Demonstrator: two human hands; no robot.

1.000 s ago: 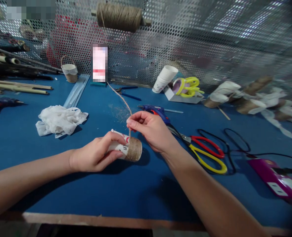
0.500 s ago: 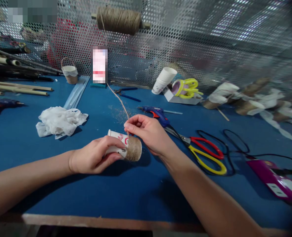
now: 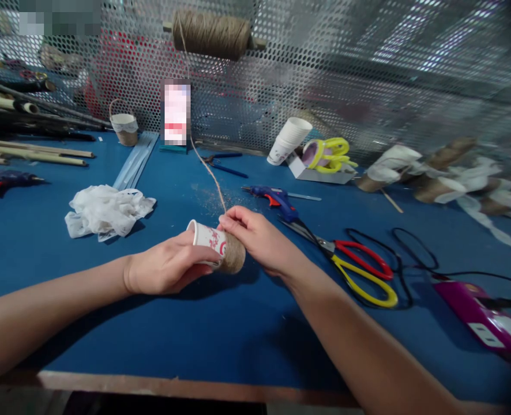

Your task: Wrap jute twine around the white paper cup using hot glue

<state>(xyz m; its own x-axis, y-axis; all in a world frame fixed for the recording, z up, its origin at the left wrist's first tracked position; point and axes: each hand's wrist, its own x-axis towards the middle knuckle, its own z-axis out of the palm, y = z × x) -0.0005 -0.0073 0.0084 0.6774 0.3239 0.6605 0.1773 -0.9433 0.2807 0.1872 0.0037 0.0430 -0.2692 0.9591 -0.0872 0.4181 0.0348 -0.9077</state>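
Note:
A white paper cup with red print lies on its side in my left hand, its mouth pointing left. Brown twine is wound round the base end of the cup, forming a band. My right hand pinches the strand of twine at the edge of that band. From there the strand runs up and back past the phone toward the large twine spool on a rod. My left fingertips are partly hidden behind the cup.
Right of my hands lie a blue glue gun, scissors with red and yellow handles, and a purple power strip. Crumpled white lace sits on the left. Pliers, stacked cups and a small twine-wrapped basket stand farther back.
My left hand has turned the cup, so its mouth shows more and has risen slightly. My right hand has shifted a little downward, closer against the band, still pinching the twine.

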